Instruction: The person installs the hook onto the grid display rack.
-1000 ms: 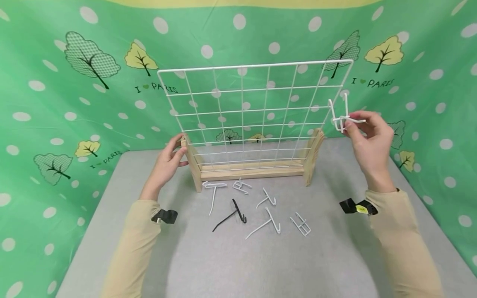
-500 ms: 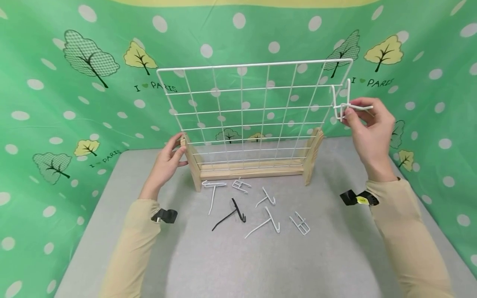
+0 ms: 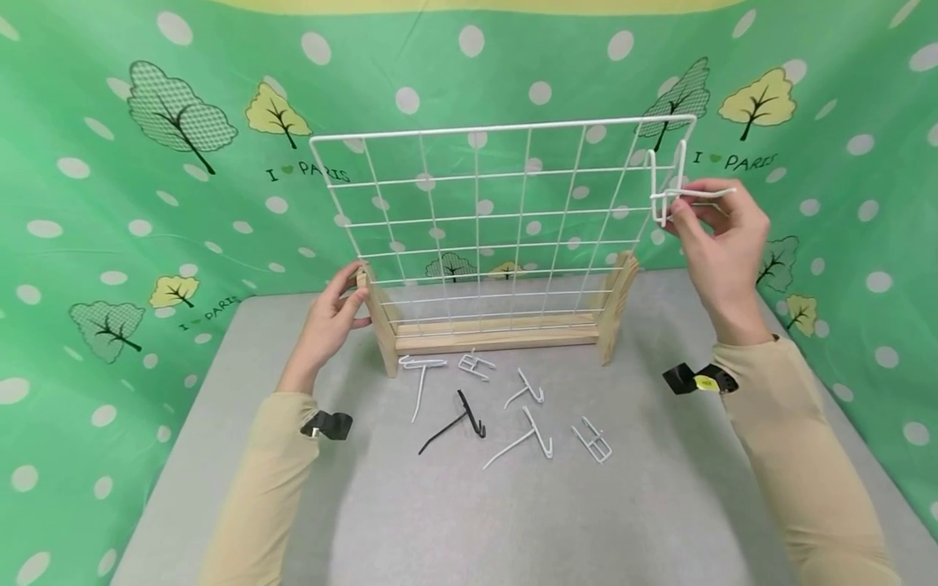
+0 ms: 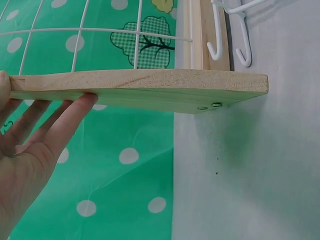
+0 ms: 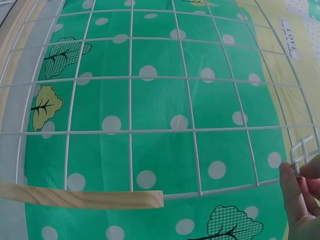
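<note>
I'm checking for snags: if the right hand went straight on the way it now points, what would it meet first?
Probably the white wire grid panel, near its upper right corner, with the white hook that the right hand holds leading; depth is unclear.

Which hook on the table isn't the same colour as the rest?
The black hook, lying on the table; every other hook there is white.
</note>
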{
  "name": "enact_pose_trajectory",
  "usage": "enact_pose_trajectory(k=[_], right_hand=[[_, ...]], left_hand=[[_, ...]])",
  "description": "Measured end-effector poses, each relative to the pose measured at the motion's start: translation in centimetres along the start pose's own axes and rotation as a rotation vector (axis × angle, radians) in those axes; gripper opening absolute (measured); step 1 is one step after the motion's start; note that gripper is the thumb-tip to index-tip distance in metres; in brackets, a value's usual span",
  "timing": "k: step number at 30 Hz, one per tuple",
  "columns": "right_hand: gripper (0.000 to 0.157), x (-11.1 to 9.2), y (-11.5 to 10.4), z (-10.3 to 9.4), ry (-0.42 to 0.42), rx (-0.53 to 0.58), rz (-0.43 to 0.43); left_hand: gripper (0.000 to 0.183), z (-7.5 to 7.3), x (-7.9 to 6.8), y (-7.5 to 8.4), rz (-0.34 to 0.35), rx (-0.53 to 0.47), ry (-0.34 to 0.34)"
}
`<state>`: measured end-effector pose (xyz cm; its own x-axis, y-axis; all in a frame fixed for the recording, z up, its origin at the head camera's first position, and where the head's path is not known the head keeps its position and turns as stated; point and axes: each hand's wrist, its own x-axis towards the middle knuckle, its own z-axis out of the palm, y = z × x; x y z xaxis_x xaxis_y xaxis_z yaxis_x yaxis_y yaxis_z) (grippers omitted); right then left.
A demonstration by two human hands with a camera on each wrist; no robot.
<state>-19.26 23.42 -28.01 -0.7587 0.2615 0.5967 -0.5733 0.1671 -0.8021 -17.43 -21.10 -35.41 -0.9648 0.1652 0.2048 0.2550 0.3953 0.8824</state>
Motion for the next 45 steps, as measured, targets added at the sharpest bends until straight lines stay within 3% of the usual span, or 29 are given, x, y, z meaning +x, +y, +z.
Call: enact_pose_trajectory(k=[7,12,20,30,45], right_hand=[[0.012,0.3,0.1,0.7,0.016,0.082,0.040],[0.013,0.2,0.5,0.9,0.023,0.066,0.040],[0.014,-0.5,1.0,1.0,0.019,0.002,0.044],[0.013,-1.3,1.4,0.9,0.027,0.104,0.072],[0.018,-2.1,1.3,1.1,-0.014,0.122,0.060]], left_hand=[[0.050,-0.1,0.8,-2.9,0.012,-0.006,0.023],[0.050,-0.1,0.9,-3.6,0.034,0.013,0.032],[0.050,0.0,0.6,-3.5,0.028,0.027,0.032],[0.050,0.0,0.8,-3.4,0.036,0.024,0.038],[0.051,0.0,0.9,-3.2,0.006,-0.007,0.020]])
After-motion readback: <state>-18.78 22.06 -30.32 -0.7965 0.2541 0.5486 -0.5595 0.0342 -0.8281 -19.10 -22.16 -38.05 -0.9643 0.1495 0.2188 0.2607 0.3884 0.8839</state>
